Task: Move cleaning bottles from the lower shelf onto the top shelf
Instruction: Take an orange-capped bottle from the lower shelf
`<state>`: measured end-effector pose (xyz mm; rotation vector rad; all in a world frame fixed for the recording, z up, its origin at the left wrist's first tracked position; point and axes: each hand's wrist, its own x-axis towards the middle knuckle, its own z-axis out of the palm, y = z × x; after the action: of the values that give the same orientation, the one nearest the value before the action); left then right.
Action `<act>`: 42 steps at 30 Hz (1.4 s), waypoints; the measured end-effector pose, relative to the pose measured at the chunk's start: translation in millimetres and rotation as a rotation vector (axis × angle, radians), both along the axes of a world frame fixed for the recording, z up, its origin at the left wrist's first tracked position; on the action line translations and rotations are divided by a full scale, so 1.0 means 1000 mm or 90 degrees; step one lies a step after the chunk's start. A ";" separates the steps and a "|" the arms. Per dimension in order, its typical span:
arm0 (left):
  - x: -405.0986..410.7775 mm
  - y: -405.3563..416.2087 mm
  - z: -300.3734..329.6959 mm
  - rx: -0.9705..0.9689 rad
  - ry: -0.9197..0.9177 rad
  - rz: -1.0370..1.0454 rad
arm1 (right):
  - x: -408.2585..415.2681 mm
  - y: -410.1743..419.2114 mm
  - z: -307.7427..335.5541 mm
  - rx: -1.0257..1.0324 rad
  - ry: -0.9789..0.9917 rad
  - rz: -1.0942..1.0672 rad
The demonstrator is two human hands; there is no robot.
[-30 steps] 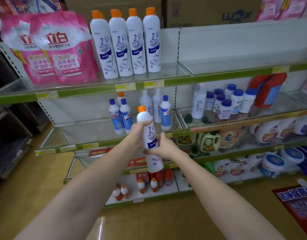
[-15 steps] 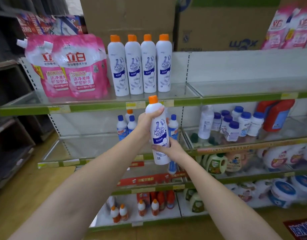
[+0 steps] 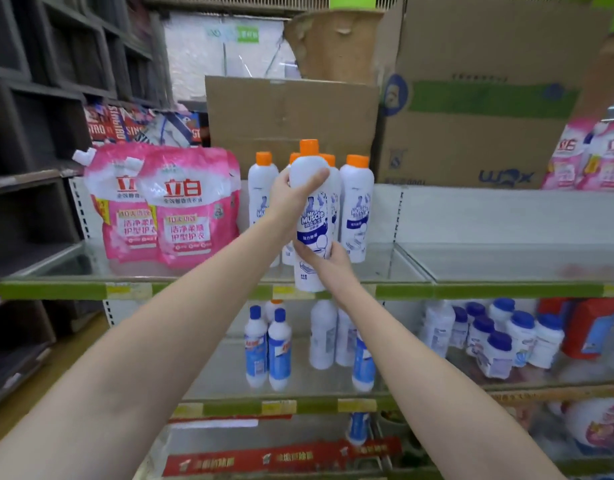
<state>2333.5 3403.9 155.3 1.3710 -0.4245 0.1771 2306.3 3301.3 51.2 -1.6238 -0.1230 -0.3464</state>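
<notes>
Head view shows the white bottle upright, its base at the top shelf front edge. Left hand wraps its shoulder; right hand cups the lower body. A row of 4 orange-capped bottles stands right behind, from 10 to 2 o'clock of it. Pushed in too low, the base could catch the edge; pushed too far, it could topple the row.

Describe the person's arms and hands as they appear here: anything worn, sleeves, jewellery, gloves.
Both forearms are bare with no sleeve in view. The left hand and right hand wear no gloves, and no watch, bracelet or ring is visible. Nails are too blurred to judge.
</notes>
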 end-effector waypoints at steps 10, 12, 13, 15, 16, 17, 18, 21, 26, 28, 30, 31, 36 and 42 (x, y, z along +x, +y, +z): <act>0.061 0.038 0.011 0.186 -0.103 0.106 | 0.087 0.021 0.012 -0.088 0.063 0.026; 0.072 0.046 0.007 0.249 -0.132 0.162 | 0.098 0.034 0.004 -0.075 0.101 0.017; 0.077 0.051 0.003 0.280 -0.151 0.182 | 0.104 0.041 -0.001 -0.081 0.110 0.010; 0.084 0.061 -0.008 0.301 -0.164 0.214 | 0.117 0.055 -0.014 -0.121 0.103 -0.012; 0.088 0.066 -0.012 0.304 -0.164 0.232 | 0.121 0.060 -0.019 -0.148 0.101 -0.023; 0.092 0.070 -0.015 0.312 -0.168 0.247 | 0.122 0.064 -0.019 -0.169 0.094 -0.033; 0.095 0.072 -0.016 0.330 -0.173 0.254 | 0.125 0.066 -0.021 -0.184 0.093 -0.047; 0.098 0.072 -0.013 0.368 -0.187 0.255 | 0.128 0.064 -0.017 -0.239 0.085 -0.047; 0.096 0.073 -0.021 0.377 -0.256 0.334 | 0.126 0.062 -0.017 -0.331 0.084 -0.037; 0.098 0.076 -0.027 0.367 -0.279 0.357 | 0.126 0.066 -0.016 -0.329 0.087 -0.026; 0.099 0.078 -0.027 0.366 -0.274 0.356 | 0.126 0.068 -0.014 -0.316 0.096 -0.013; 0.100 0.079 -0.026 0.367 -0.272 0.354 | 0.127 0.069 -0.013 -0.312 0.104 -0.010; 0.105 0.077 -0.028 0.356 -0.256 0.312 | 0.128 0.073 -0.016 -0.301 0.136 -0.030; 0.101 0.078 -0.034 0.320 -0.219 0.283 | 0.114 0.075 -0.016 -0.328 0.134 -0.061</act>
<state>2434.7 3481.7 121.6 1.9311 -0.4613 0.7171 2420.1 3376.6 35.5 -2.1701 0.0310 -0.2242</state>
